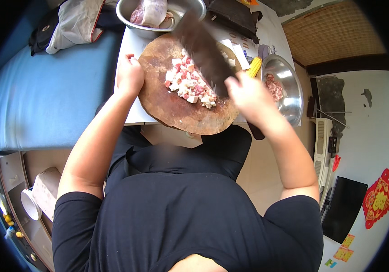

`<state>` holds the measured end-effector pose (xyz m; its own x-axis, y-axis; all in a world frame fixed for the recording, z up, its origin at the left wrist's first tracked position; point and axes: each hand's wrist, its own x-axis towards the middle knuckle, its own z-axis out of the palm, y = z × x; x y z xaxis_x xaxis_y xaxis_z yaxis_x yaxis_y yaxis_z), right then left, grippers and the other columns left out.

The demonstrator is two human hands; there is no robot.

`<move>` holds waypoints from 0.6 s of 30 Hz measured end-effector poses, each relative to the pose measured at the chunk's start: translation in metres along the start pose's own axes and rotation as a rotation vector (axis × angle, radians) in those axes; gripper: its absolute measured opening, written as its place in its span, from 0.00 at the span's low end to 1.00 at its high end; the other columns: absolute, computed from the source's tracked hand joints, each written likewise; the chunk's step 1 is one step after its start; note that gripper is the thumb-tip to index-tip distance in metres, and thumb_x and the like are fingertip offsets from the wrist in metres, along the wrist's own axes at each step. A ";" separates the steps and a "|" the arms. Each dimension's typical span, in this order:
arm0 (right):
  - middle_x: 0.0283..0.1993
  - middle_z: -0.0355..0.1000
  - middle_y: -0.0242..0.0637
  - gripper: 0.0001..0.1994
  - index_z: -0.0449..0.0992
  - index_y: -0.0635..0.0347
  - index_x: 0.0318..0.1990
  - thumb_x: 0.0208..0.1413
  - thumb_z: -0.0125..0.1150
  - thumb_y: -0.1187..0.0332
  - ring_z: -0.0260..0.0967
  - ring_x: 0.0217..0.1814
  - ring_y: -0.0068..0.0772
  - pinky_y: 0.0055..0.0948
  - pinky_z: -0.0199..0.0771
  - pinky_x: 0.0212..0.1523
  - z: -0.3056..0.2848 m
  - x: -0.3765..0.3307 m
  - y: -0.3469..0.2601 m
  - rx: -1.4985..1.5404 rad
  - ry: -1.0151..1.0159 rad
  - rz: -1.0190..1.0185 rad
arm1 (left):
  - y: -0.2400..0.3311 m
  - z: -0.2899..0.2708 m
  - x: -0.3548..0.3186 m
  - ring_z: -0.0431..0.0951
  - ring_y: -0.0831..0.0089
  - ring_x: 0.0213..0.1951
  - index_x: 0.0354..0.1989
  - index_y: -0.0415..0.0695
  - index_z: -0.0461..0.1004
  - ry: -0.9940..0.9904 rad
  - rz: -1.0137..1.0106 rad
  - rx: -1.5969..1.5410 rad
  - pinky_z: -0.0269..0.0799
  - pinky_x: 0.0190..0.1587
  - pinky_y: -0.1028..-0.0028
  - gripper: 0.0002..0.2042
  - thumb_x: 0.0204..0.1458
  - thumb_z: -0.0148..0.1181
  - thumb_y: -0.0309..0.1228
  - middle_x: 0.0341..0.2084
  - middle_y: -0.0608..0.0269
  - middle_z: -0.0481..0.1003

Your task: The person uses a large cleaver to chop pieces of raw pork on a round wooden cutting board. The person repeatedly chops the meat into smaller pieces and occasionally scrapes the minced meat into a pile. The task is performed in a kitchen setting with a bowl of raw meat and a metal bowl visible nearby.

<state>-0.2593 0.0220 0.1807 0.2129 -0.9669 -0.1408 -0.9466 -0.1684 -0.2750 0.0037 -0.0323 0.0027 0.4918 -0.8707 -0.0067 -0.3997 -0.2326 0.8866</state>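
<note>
A round wooden chopping board (158,97) lies at the table's near edge, with a heap of diced pink-and-white meat (186,86) on its middle. My left hand (130,75) is closed on the board's left rim, fingers curled. In my right hand (251,97) is a broad dark cleaver (210,59), its blade slanting up and left along the far right side of the heap. Motion blurs the blade, and my fist covers the grip. A few pale bits of meat lie beyond the blade.
A steel bowl (199,10) with a large piece of meat stands behind the board. To the right, another steel bowl (294,102) holds chopped meat, beside a yellow corn cob (254,66). A dark bag (237,18) lies farther back. A blue couch (54,95) flanks the table's left.
</note>
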 end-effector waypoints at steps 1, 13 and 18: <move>0.32 0.72 0.53 0.21 0.68 0.69 0.43 0.59 0.47 0.55 0.72 0.35 0.49 0.39 0.71 0.38 0.008 0.007 0.002 -0.230 -0.128 -0.002 | 0.002 -0.001 0.000 0.70 0.50 0.48 0.47 0.36 0.67 -0.004 -0.006 -0.003 0.64 0.52 0.65 0.17 0.57 0.39 0.34 0.44 0.42 0.71; 0.42 0.71 0.56 0.22 0.71 0.64 0.43 0.59 0.40 0.52 0.69 0.46 0.54 0.45 0.68 0.48 -0.008 0.005 -0.016 -0.241 -0.191 0.071 | 0.001 0.000 -0.001 0.71 0.50 0.48 0.48 0.36 0.66 -0.007 -0.010 0.006 0.64 0.52 0.65 0.17 0.56 0.39 0.34 0.44 0.42 0.71; 0.34 0.73 0.52 0.20 0.70 0.64 0.45 0.58 0.49 0.54 0.71 0.38 0.51 0.38 0.69 0.40 -0.046 -0.006 -0.020 0.023 0.043 -0.073 | -0.010 -0.006 0.002 0.74 0.60 0.42 0.48 0.37 0.66 0.042 0.006 0.055 0.66 0.47 0.68 0.15 0.57 0.41 0.33 0.40 0.49 0.74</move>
<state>-0.2530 0.0226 0.2312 0.2705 -0.9595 -0.0790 -0.9229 -0.2351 -0.3048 0.0132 -0.0293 -0.0037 0.5212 -0.8532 0.0190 -0.4442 -0.2522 0.8597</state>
